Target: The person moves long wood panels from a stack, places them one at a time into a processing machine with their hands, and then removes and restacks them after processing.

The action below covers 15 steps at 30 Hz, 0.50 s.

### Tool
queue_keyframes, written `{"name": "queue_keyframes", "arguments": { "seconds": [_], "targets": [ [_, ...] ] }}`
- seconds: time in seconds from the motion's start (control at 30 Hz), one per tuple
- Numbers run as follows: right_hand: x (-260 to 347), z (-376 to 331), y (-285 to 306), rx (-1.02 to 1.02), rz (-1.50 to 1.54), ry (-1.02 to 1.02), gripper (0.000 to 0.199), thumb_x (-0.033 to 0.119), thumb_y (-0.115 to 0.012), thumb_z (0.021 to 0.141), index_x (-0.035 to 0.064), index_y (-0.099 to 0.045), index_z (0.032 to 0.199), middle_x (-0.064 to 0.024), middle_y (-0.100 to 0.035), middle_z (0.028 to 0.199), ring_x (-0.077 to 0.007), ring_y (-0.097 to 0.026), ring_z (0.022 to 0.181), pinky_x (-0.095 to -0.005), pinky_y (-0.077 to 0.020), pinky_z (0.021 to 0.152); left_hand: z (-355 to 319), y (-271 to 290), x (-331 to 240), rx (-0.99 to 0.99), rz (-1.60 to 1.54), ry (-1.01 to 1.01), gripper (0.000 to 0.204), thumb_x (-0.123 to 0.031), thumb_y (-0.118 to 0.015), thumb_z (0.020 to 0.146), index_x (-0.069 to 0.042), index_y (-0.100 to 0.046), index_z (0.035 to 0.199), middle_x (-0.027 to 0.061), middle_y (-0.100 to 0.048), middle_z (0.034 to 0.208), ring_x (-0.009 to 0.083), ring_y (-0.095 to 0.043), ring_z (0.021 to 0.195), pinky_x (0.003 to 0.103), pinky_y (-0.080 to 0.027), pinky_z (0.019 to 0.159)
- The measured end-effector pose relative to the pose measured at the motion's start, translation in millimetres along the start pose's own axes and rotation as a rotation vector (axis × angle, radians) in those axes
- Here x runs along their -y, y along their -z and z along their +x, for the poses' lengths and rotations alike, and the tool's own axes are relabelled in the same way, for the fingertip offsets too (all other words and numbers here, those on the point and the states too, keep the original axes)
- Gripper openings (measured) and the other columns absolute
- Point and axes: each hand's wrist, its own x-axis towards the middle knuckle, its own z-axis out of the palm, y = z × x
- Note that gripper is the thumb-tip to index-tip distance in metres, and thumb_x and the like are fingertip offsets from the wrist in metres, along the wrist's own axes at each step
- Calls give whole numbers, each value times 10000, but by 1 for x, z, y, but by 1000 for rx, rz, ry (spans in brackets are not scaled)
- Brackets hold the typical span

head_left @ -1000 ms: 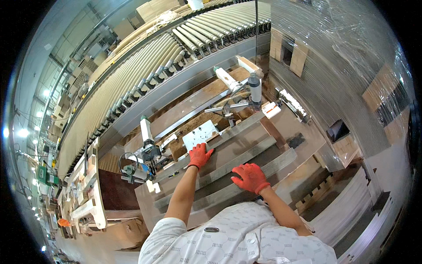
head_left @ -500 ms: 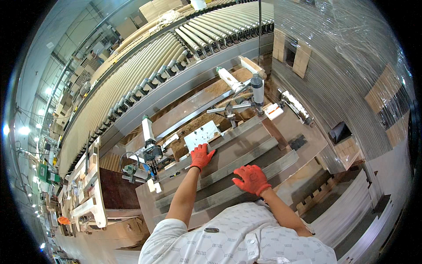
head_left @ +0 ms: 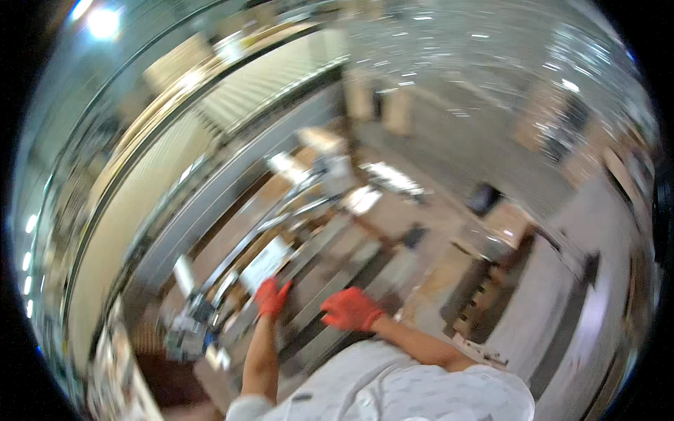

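Observation:
Both my hands wear red gloves, and motion blurs the view. My left hand (head_left: 272,298) is at the near edge of a whitish plate (head_left: 267,261), thumb spread from the fingers, nothing visible in it. To its right, my right hand (head_left: 351,309) hovers over or rests on long grey strips (head_left: 354,265); I cannot tell which. Its fingers are bent with the thumb apart, and no held thing shows. The strips lie side by side on a brown bench top (head_left: 439,235). Clamp-like fixtures with white cylinders (head_left: 185,275) stand beyond the left hand.
A roller conveyor (head_left: 168,165) runs along the far left side. Large stacked sheets in clear wrap (head_left: 449,119) stand at the far right. A dark opening with a notched wooden edge (head_left: 472,309) lies right of the bench. A metal fixture (head_left: 337,175) stands at the bench's far end.
The head view has swung right, so the bench and both hands sit farther left and the picture is smeared. The right hand looks more bent; the left stays near the plate.

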Motion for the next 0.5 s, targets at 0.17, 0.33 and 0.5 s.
{"name": "queue_keyframes", "arguments": {
  "seconds": [0.17,0.33,0.5],
  "targets": [
    [-9,-2,-11,75,6,5,360,441,-644,975,87,-687,1020,-129,-700,971,-372,-685,943,-520,-518,820,-2,-42,48,-63,162,-53,652,-576,-726,953,-68,-656,1356,176,-708,1220,374,-676,1117,523,-531,922],
    [-14,-1,-20,22,-68,-19,369,470,-613,996,108,-684,1015,-110,-693,926,-360,-682,914,-499,-504,804,24,-59,60,-65,134,-106,673,-543,-727,965,-94,-622,1455,172,-708,1234,368,-670,1128,521,-529,935],
    [-18,7,-28,25,-86,-15,381,462,-606,983,92,-679,930,-142,-703,834,-393,-701,848,-537,-525,765,27,-48,50,-41,97,-76,638,-540,-725,977,-66,-650,1398,188,-708,1208,379,-667,1118,513,-530,939]
  ]
}}
